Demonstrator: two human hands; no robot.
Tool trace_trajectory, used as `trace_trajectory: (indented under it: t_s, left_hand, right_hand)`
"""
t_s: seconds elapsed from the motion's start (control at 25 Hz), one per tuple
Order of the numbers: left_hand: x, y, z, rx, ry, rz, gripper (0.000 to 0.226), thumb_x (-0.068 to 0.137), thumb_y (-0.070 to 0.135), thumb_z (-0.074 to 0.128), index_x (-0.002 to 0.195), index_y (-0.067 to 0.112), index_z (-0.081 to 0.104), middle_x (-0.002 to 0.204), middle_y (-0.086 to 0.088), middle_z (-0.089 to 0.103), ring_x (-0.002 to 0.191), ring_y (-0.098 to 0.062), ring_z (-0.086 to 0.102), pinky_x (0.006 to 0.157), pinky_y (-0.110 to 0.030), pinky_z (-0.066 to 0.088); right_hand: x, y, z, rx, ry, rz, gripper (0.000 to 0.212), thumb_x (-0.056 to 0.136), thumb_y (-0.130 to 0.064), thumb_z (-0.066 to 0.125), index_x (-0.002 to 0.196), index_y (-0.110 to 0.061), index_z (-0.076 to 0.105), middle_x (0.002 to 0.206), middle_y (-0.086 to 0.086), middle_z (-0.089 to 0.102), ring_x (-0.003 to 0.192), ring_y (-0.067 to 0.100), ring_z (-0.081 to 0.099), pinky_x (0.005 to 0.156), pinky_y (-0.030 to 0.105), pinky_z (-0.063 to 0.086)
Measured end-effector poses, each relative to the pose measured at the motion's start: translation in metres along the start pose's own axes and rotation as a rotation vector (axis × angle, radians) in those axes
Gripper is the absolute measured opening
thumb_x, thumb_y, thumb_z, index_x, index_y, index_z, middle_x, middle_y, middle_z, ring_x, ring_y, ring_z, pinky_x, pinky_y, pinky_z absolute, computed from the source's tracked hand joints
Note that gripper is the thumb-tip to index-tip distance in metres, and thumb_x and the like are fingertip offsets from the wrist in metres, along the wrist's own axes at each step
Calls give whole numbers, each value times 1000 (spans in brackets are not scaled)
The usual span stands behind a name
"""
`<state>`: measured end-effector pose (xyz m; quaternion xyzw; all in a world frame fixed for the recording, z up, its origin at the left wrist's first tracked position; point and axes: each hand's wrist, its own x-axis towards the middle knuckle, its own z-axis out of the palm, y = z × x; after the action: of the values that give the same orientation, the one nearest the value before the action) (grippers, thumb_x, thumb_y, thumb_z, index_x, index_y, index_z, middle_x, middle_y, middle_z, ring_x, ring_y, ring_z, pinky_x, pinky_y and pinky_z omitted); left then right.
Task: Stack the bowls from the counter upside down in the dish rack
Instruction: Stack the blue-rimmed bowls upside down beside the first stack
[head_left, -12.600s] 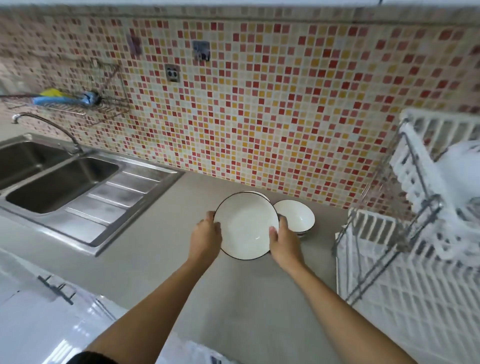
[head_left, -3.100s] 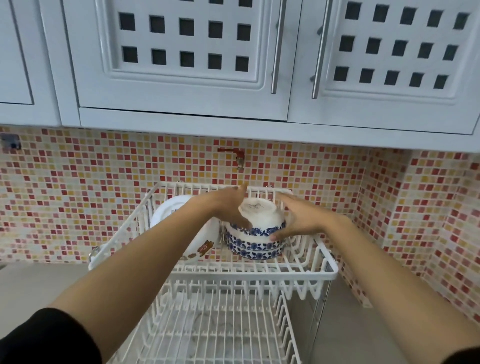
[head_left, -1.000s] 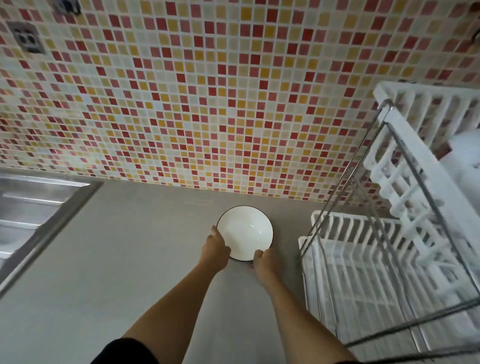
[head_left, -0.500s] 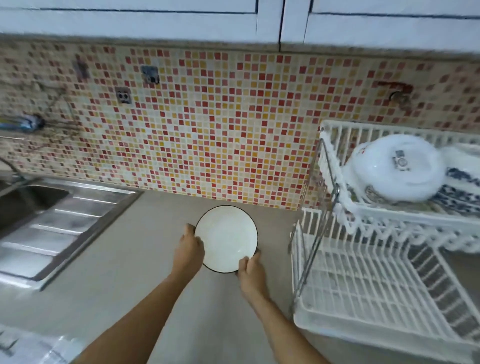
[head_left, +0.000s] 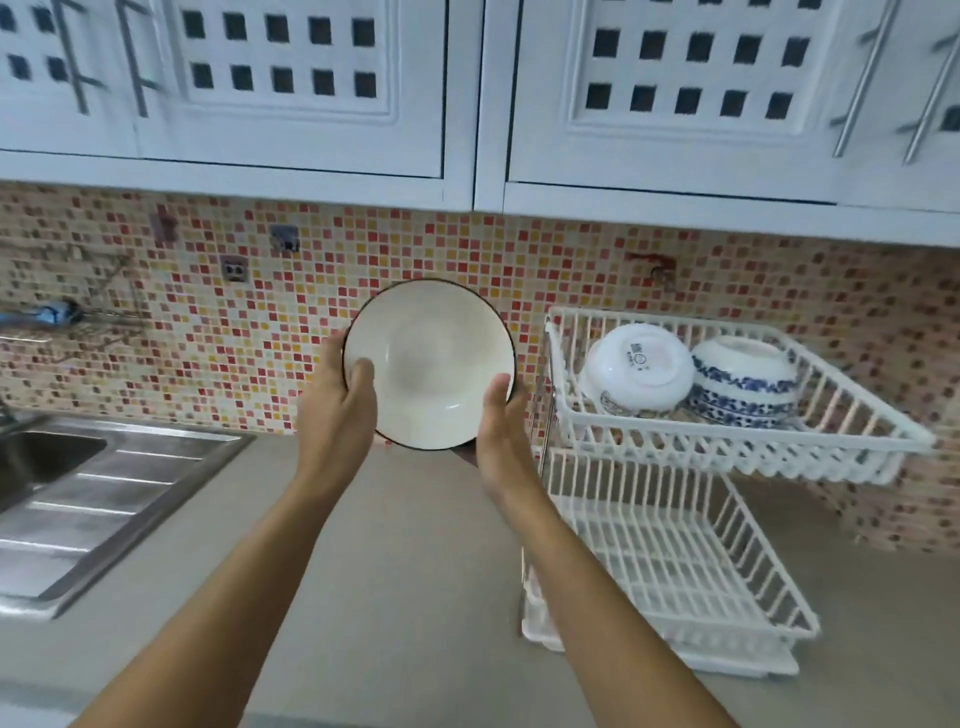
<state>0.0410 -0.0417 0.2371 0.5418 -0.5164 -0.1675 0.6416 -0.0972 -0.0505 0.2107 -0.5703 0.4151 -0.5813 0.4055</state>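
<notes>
- White, with a thin dark rim, the bowl (head_left: 430, 364) is held in the air between both hands, its open side tilted toward the camera, above the counter (head_left: 395, 545).
- Left hand (head_left: 336, 405): curled around the bowl's left edge, thumb hooked over the rim onto the inner face, other fingers behind and out of sight.
- Right hand (head_left: 500, 431): partly closed on the lower right edge, thumb on the rim, other fingers underneath supporting the base.
- Purpose of this hold, as a judgement: opposed contact on two sides of the rim keeps the bowl steady and allows it to be rotated mouth-down before placement.
- Dish rack (head_left: 737, 452) stands just right of the right hand. Its upper tier carries a white bowl (head_left: 636, 366) and a stack of blue-patterned bowls (head_left: 743, 382), all inverted, touching side by side.
- Inverted placement lets water drain through the slats; nesting saves tier space.
- Clearance: the near left rim of the upper tier lies close to the right wrist; the bowl must rise over it.
- Open room: the space above the inverted bowls is free up to the cabinets (head_left: 727, 104). The lower tier (head_left: 670, 566) appears unoccupied.
- Risk, as a judgement: contact with the tier rim during the turn.
</notes>
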Motion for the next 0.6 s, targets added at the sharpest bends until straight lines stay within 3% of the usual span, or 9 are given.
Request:
trace_trajectory:
  t_s: [0.16, 0.32, 0.4, 0.52, 0.6]
  left_hand:
    - [-2, 71, 25, -182, -60, 177, 26, 97, 30, 38, 122, 28, 48, 91, 17, 57, 89, -18, 59, 71, -44, 55]
    - [-8, 114, 88, -295, -199, 193, 16, 98, 40, 36, 109, 33, 45, 91, 15, 57, 89, -16, 61, 82, -52, 56]
    - [-11, 130, 125, -306, -289, 195, 35, 92, 55, 32, 111, 29, 44, 100, 9, 59, 100, -26, 61, 88, -59, 52]
    - [-14, 150, 185, -300, -513, 96, 89, 68, 87, 22, 137, 32, 37, 145, -4, 43, 132, -28, 44, 105, -60, 38]
    - [-17, 161, 223, -231, -659, 95, 107, 54, 98, 17, 143, 40, 29, 159, -4, 22, 146, -26, 24, 113, -62, 21]
  right_hand:
    - [18, -56, -58, 145, -67, 8, 72, 83, -73, 13, 141, -33, 26, 131, 1, 53, 114, 23, 58, 79, 38, 60]
    - [33, -94, -146, 244, -62, 20, 74, 85, -71, 4, 126, -31, 50, 118, 4, 63, 107, 23, 63, 89, 47, 54]
    - [37, -107, -196, 260, -103, 17, 67, 87, -69, 9, 116, -33, 56, 124, 7, 61, 111, 25, 61, 92, 49, 53]
    - [45, -111, -278, 179, -151, 6, 53, 86, -67, 29, 114, -32, 58, 129, 8, 59, 116, 24, 59, 90, 42, 55]
    - [50, -109, -328, 140, -130, -60, 75, 66, -72, 60, 127, -28, 50, 133, 4, 58, 117, 21, 59, 84, 39, 58]
